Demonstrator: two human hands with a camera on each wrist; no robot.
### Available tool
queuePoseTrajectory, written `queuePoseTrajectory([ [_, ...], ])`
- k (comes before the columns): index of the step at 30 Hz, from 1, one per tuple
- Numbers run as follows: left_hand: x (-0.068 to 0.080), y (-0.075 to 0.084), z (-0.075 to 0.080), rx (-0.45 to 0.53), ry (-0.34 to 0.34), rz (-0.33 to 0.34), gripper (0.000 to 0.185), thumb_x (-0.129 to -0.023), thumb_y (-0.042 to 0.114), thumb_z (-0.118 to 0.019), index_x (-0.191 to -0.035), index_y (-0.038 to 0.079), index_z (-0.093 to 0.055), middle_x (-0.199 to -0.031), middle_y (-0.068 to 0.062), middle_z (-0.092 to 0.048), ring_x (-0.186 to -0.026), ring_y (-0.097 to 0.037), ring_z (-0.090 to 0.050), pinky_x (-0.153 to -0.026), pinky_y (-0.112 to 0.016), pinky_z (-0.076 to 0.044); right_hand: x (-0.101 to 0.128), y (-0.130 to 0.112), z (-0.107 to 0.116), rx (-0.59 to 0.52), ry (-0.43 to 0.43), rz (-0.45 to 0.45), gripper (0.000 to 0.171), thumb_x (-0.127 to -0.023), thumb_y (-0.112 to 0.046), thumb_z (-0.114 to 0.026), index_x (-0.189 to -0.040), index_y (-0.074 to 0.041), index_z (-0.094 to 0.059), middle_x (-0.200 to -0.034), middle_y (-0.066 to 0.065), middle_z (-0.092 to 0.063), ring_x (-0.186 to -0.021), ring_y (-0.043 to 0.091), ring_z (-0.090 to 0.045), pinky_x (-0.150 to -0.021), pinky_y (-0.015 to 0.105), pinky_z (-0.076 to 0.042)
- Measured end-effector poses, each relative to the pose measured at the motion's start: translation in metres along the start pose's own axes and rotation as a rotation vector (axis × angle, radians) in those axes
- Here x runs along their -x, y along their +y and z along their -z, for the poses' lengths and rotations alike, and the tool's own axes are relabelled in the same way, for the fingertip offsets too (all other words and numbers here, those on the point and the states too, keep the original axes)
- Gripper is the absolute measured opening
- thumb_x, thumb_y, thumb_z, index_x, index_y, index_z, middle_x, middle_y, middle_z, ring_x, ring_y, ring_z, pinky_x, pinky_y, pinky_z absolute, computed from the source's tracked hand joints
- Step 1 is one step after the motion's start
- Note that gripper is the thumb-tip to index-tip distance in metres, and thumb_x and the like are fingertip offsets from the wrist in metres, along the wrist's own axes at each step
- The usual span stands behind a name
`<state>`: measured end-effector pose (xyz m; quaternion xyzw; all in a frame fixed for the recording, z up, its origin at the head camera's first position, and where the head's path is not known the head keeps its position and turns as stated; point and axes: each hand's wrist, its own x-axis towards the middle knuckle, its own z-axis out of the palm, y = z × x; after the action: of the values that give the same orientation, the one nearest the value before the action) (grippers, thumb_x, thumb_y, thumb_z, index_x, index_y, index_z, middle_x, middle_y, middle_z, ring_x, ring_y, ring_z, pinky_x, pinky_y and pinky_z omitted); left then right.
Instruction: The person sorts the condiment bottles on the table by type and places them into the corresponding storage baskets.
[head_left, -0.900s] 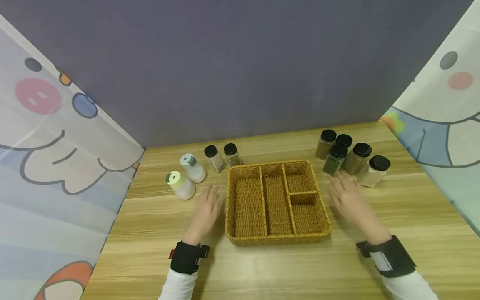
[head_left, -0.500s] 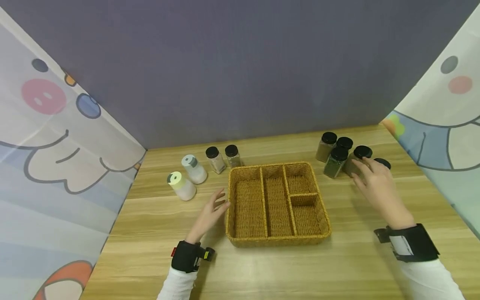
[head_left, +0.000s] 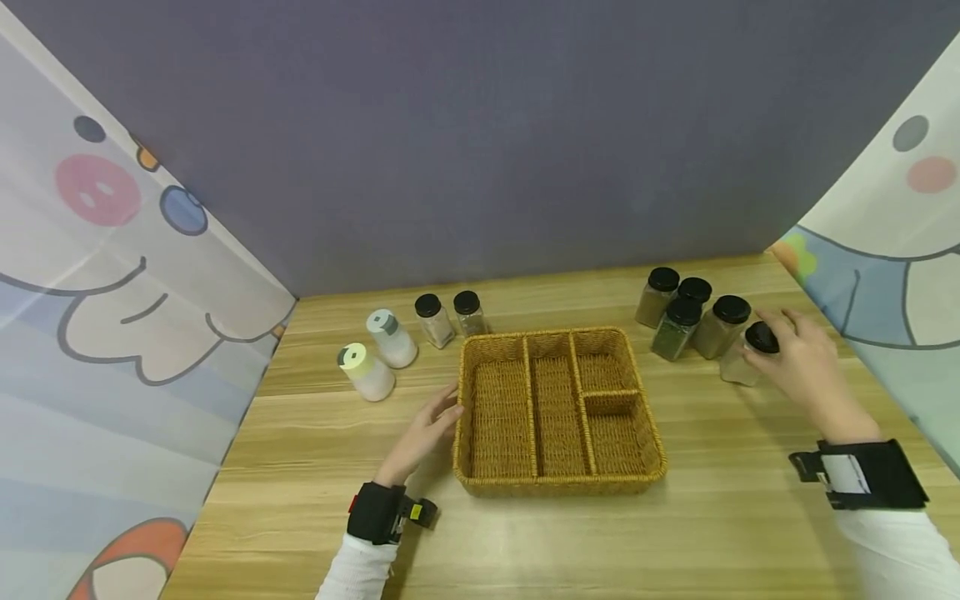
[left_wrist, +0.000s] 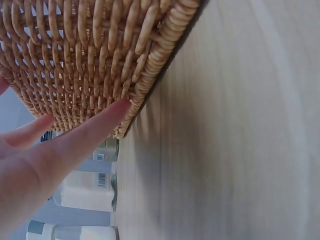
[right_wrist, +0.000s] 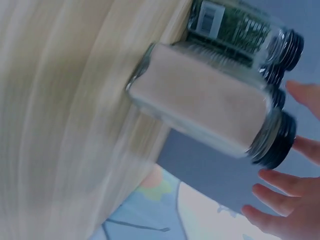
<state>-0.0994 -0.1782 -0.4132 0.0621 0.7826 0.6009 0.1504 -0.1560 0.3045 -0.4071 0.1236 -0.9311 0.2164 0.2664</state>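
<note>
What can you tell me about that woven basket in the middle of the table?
The woven basket is a shallow, square, golden-brown wicker tray, lying flat at the middle of the wooden table. Woven dividers split it into two long compartments and two smaller ones on the right. Nothing shows inside them. The left hand touches its left wall with straight fingers.

Your right hand (head_left: 806,362) covers the far side of the pale jar (head_left: 742,354), so you cannot tell whether the fingers grip it. In the right wrist view the hand (right_wrist: 295,195) is cut by the edge and the jar (right_wrist: 210,107) is blurred. In the left wrist view your left hand (left_wrist: 40,165) runs off the frame, and the jar labels (left_wrist: 100,180) are too small to read.
</note>
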Motion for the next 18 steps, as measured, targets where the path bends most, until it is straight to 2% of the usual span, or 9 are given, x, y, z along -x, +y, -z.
queuePoseTrajectory([
  [2,-0.001,-0.002,0.000,0.015,-0.007,0.003,0.053,-0.094,0.017,-0.044,-0.139,0.001,-0.022,-0.135,-0.028,-0.030,-0.117,-0.040,-0.039,-0.092,-0.046,-0.041,0.001,0.006,0.000,-0.023,0.017,0.025,0.051,-0.077,-0.020,-0.066,-0.113,0.011,-0.048,-0.110,0.044,-0.039,-0.094,0.061,-0.036,-0.075,0.070,-0.028],
  [5,-0.003,-0.008,0.002,0.034,-0.009,0.007,0.053,-0.094,0.018,-0.044,-0.139,0.001,-0.021,-0.136,-0.027,-0.029,-0.118,-0.039,-0.038,-0.091,-0.047,-0.041,0.002,0.011,0.000,-0.060,-0.011,0.021,0.057,-0.080,-0.028,-0.064,-0.115,0.013,-0.046,-0.106,0.042,-0.041,-0.091,0.060,-0.037,-0.074,0.068,-0.031],
  [7,-0.004,-0.014,0.003,0.040,-0.003,0.013,0.053,-0.094,0.020,-0.044,-0.139,0.003,-0.023,-0.136,-0.025,-0.030,-0.118,-0.038,-0.038,-0.090,-0.045,-0.043,0.003,0.013,0.002,-0.075,-0.059,-0.009,0.059,-0.080,-0.027,-0.064,-0.117,0.014,-0.044,-0.104,0.041,-0.041,-0.089,0.058,-0.037,-0.074,0.066,-0.032],
  [9,-0.006,-0.021,0.004,0.037,0.003,0.018,0.054,-0.093,0.023,-0.045,-0.139,0.006,-0.024,-0.137,-0.024,-0.031,-0.118,-0.037,-0.039,-0.089,-0.044,-0.044,0.003,0.013,0.004,-0.085,-0.145,-0.089,0.060,-0.078,-0.019,-0.066,-0.122,0.013,-0.040,-0.105,0.041,-0.041,-0.090,0.057,-0.037,-0.073,0.065,-0.031],
  [13,-0.010,-0.030,0.005,0.039,0.013,0.018,0.055,-0.092,0.027,-0.047,-0.139,0.009,-0.027,-0.136,-0.022,-0.033,-0.118,-0.035,-0.040,-0.088,-0.042,-0.045,0.001,0.015,0.007,-0.106,-0.271,-0.194,0.065,-0.079,-0.018,-0.065,-0.128,0.010,-0.033,-0.109,0.044,-0.038,-0.092,0.059,-0.036,-0.073,0.066,-0.031],
  [18,-0.011,-0.032,0.006,0.042,0.004,0.024,0.057,-0.091,0.030,-0.048,-0.140,0.010,-0.026,-0.137,-0.021,-0.033,-0.118,-0.035,-0.041,-0.087,-0.042,-0.046,0.001,0.018,0.005,-0.148,-0.291,-0.222,0.063,-0.078,-0.014,-0.066,-0.127,0.009,-0.033,-0.109,0.044,-0.039,-0.090,0.059,-0.040,-0.070,0.064,-0.034],
])
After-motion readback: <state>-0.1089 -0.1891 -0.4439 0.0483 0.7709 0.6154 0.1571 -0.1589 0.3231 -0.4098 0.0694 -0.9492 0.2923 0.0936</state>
